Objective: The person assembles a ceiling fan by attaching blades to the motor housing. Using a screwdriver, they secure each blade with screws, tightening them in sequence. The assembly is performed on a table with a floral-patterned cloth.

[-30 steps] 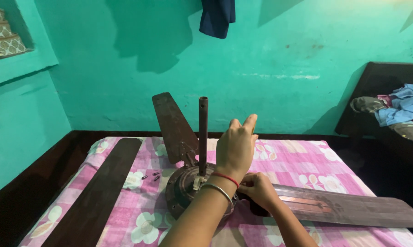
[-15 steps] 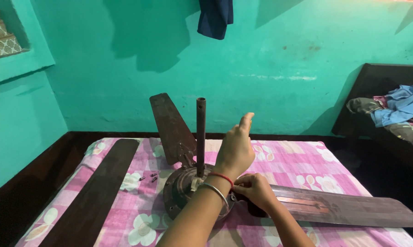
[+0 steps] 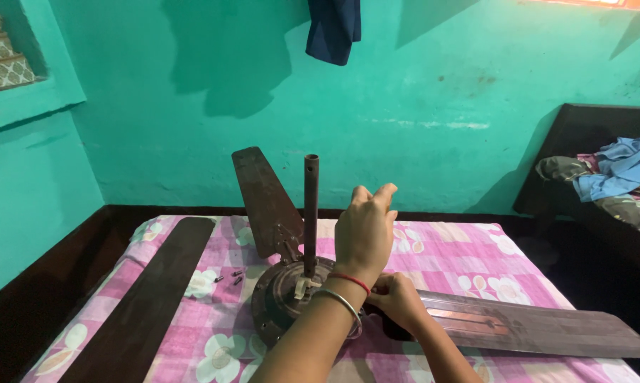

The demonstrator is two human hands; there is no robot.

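Nearest the camera, both forearms rise from the bottom edge, which cuts them off at the elbow. The right hand (image 3: 398,301) is curled shut on the root of a long brown fan blade (image 3: 533,328), where the blade meets the motor housing (image 3: 281,305); the fingertips are tucked under and cannot be made out. The left hand (image 3: 365,230) is raised just above the housing's right side, its back to the camera, fingers loosely bent and pointing up, holding nothing that shows; whether the palm touches the housing is hidden. A red thread and a metal bangle (image 3: 338,303) circle its wrist.

The round, dark housing sits on a pink floral bedsheet (image 3: 476,262), with a rusty down rod (image 3: 311,213) standing upright from its centre, just left of the raised hand. A second blade (image 3: 265,202) tilts up and away behind the rod, fixed at the housing. A third blade (image 3: 146,305) lies flat on the sheet to the left, detached and apart from the housing; its near end runs out of view. A few small dark screws (image 3: 229,276) lie between it and the housing.

The held blade reaches toward the bed's right edge. Open sheet lies beyond the housing, up to the dark wooden bed frame (image 3: 72,284). Behind it stands a turquoise wall (image 3: 440,85), with a dark blue garment (image 3: 334,28) hanging from above, its top cut off. At far right, crumpled clothes (image 3: 611,177) rest on dark furniture.
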